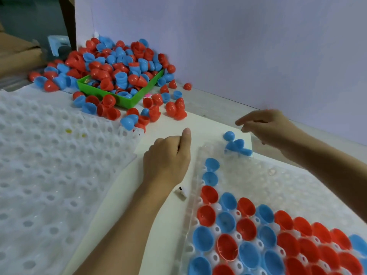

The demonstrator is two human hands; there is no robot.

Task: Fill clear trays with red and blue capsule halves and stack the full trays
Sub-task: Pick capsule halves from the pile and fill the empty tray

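Capsule halves (pixel 236 144) at clear tray (pixel 278 181) far corner (unseated): seat singly, cup up; left hand (pixel 166 155) curled empty, right hand (pixel 264 126) loosely spread.

Open lane: you have bare tabletop (pixel 170 124) between the white tray stack (pixel 49 165) and the clear tray (pixel 278 181).
Far end: loose capsule halves (pixel 139 114) and the green bin (pixel 127 100) block you.
Right: the wall (pixel 238 46) closes in.
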